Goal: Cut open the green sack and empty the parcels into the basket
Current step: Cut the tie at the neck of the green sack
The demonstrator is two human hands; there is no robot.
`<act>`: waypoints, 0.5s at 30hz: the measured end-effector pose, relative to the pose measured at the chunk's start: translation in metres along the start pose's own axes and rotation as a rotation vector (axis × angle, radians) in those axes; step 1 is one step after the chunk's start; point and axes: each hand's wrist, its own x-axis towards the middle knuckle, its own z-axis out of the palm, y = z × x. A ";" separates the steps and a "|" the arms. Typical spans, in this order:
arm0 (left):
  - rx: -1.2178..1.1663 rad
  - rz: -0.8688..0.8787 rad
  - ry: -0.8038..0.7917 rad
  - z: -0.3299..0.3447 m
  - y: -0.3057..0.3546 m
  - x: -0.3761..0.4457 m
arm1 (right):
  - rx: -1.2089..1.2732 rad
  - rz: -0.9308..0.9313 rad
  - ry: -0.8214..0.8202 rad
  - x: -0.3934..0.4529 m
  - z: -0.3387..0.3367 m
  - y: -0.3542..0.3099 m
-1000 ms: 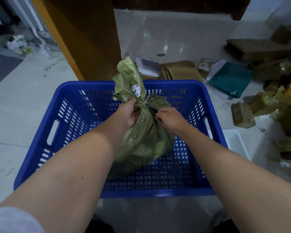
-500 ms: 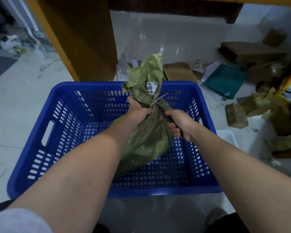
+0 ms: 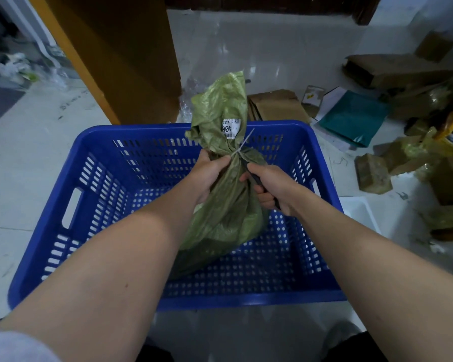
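Observation:
A green woven sack (image 3: pixel 228 212) stands upright inside the blue perforated basket (image 3: pixel 94 194). Its neck is cinched by a white zip tie (image 3: pixel 242 146), with a white barcode label (image 3: pixel 230 128) on the loose top above. My left hand (image 3: pixel 209 173) grips the sack's neck just below the tie. My right hand (image 3: pixel 273 189) is closed on a dark-handled cutting tool (image 3: pixel 256 178) whose tip points up toward the tie. The sack's contents are hidden.
A wooden panel (image 3: pixel 131 61) rises behind the basket on the left. Cardboard boxes (image 3: pixel 277 105), a teal mailer (image 3: pixel 353 118) and wrapped parcels (image 3: pixel 372 173) litter the tiled floor at right. A white tray (image 3: pixel 361 212) lies beside the basket's right wall.
The sack's neck has risen and its top now stands more upright. My right hand shifted its grip on the tool, staying just below the tie.

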 end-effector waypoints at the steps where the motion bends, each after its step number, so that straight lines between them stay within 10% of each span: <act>1: 0.004 -0.010 0.002 0.001 0.000 0.001 | -0.003 -0.004 -0.005 0.000 -0.001 0.000; 15: -0.168 -0.273 -0.223 0.009 0.005 -0.005 | 0.019 -0.042 -0.001 0.011 0.003 -0.003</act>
